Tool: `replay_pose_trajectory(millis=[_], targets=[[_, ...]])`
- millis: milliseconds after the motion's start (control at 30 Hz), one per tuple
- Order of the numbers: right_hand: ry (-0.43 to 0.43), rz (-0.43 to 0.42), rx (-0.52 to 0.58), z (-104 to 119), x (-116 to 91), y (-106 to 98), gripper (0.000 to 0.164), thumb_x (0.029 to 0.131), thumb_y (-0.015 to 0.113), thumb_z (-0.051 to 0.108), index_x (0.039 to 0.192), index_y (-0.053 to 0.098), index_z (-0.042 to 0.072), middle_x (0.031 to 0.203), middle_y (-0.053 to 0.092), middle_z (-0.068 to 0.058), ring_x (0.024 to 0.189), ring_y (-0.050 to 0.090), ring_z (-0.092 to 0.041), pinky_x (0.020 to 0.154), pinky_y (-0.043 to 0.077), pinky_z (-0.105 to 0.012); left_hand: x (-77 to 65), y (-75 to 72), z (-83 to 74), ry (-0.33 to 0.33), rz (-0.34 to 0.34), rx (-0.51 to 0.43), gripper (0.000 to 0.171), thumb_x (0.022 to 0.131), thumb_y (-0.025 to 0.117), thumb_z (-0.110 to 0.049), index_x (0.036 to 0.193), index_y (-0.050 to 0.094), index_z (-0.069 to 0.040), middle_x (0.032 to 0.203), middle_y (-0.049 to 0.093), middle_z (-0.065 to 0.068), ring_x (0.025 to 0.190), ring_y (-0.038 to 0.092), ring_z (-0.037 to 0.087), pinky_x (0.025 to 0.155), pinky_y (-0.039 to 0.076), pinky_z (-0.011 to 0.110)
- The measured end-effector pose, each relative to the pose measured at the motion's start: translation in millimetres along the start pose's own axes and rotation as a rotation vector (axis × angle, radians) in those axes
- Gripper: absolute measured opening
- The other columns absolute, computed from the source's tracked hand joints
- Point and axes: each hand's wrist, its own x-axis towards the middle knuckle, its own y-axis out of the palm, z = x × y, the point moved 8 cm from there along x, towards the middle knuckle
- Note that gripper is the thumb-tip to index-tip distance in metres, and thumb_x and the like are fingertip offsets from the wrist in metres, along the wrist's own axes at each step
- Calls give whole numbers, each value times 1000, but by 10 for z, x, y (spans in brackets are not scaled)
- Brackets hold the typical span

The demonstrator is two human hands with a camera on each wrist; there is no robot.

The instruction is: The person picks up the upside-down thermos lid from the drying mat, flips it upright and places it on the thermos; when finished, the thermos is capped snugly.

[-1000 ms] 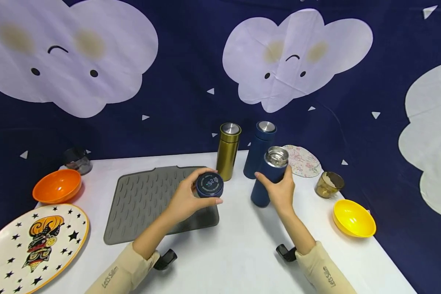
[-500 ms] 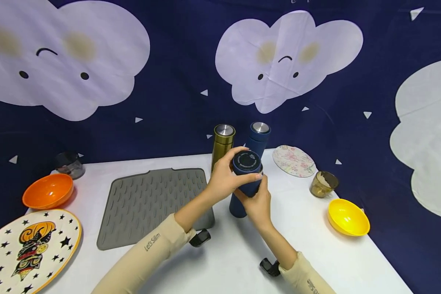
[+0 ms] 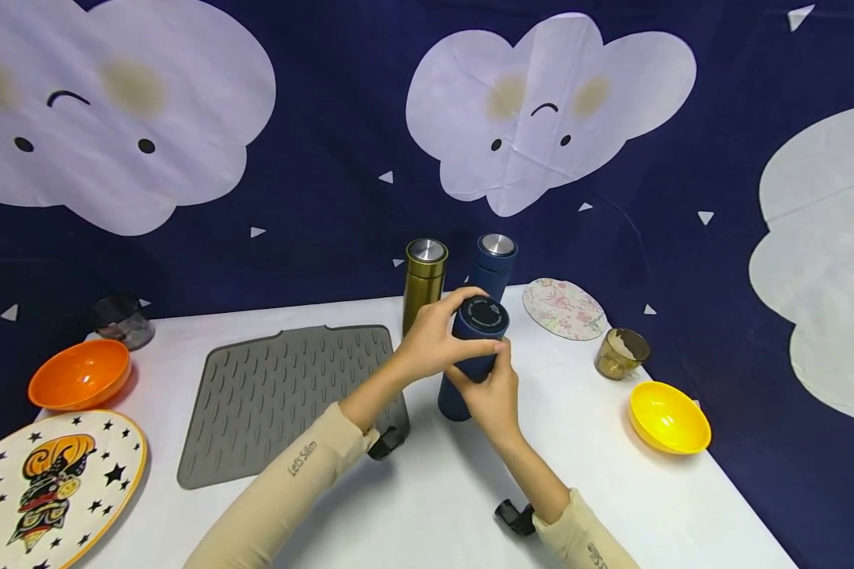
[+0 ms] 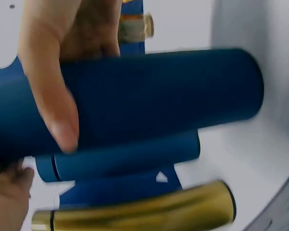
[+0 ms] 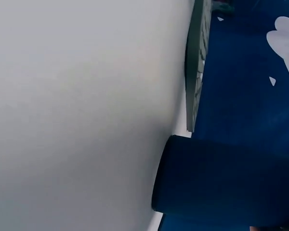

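A dark blue thermos bottle [image 3: 455, 399] stands upright on the white table, between both hands. My right hand [image 3: 494, 399] grips its upper body, with the thumb across the side. From the left, my left hand [image 3: 430, 340] holds the round black-topped lid [image 3: 485, 314] between thumb and fingers, over the bottle's mouth. The mouth itself is hidden under the lid. In the left wrist view the bottle's body [image 4: 173, 91] lies across the picture. Its lower end [image 5: 216, 178] shows in the right wrist view. Close behind stand a gold thermos [image 3: 422, 292] and another blue thermos [image 3: 494, 269], both capped.
Left of the hands lies a grey ridged mat [image 3: 292, 403]. Further left are an orange bowl [image 3: 81, 375], a patterned plate [image 3: 124, 494] and a dark glass cup [image 3: 124, 324]. On the right sit a floral disc [image 3: 565, 308], an amber cup [image 3: 621, 356] and a yellow bowl [image 3: 669, 419].
The left hand has carried the lid rightward onto the bottle's open mouth. The right hand has brought the bottle left and nearer. Over the last half second, both hands stay at the bottle's top.
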Motion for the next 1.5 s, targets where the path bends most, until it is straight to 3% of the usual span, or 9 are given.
replay_pose_trajectory(millis=[200, 367, 667, 933, 1000, 1100, 1300, 1400, 1500], targets=[[-13, 9, 0, 4, -13, 0, 73, 75, 88, 21, 134, 45, 8, 118, 69, -15, 105, 69, -31, 88, 54, -49, 45, -10, 45, 49, 128, -86, 65, 76, 87, -16, 133, 55, -10, 115, 70, 5, 111, 64, 16, 109, 45, 33], [-12, 21, -1, -5, -34, 18, 73, 77, 87, 23, 134, 44, 8, 120, 68, -15, 105, 69, -31, 87, 55, -50, 23, -15, 10, 24, 209, 7, 77, 82, 83, -24, 148, 44, -14, 137, 61, 7, 133, 52, 19, 114, 39, 41], [-32, -17, -29, 29, -13, -26, 71, 76, 86, 16, 133, 44, 8, 118, 68, -18, 106, 67, -34, 86, 53, -51, -32, -27, -97, 120, -31, 133, 74, 76, 87, -31, 136, 55, -3, 129, 66, 11, 121, 62, 23, 105, 49, 33], [11, 29, 33, 7, 43, -9, 74, 75, 87, 16, 136, 44, 9, 120, 68, -16, 106, 68, -32, 93, 52, -52, 99, -118, 64, 3, 256, -51, 71, 82, 82, -17, 145, 49, -14, 138, 60, 2, 134, 50, 19, 116, 35, 45], [18, 32, 24, -9, 27, -8, 73, 76, 86, 18, 135, 44, 9, 118, 68, -17, 104, 68, -32, 91, 53, -52, 63, -138, 62, -50, 201, -22, 76, 83, 81, -21, 149, 44, -15, 142, 55, 3, 137, 46, 22, 117, 33, 49], [2, 24, -8, -1, -1, -20, 69, 77, 85, 15, 132, 44, 7, 118, 68, -18, 107, 67, -34, 91, 52, -53, -34, -109, -11, -101, -21, 53, 92, 77, 85, -34, 152, 36, -12, 139, 54, 5, 133, 48, 24, 114, 36, 50], [-37, -10, -3, 41, -10, -23, 62, 71, 75, -6, 126, 48, 0, 111, 67, -25, 104, 66, -41, 89, 52, -59, -159, 12, -181, 4, -405, 204, 101, 63, 93, -43, 142, 42, -6, 123, 59, 11, 115, 58, 24, 94, 52, 42], [-32, -5, 1, 34, -15, 14, 65, 72, 78, -3, 128, 47, 1, 113, 67, -24, 104, 66, -41, 88, 53, -58, -213, -21, -147, 73, -445, 169, 92, 63, 95, -32, 135, 45, -6, 124, 62, 14, 113, 62, 25, 96, 52, 41], [-31, -12, -16, 22, -23, 19, 67, 72, 82, 4, 129, 47, 5, 111, 69, -20, 101, 68, -37, 85, 54, -53, -213, -54, -94, 130, -353, 68, 82, 65, 95, -22, 130, 47, -3, 122, 65, 14, 114, 64, 25, 103, 49, 42]])
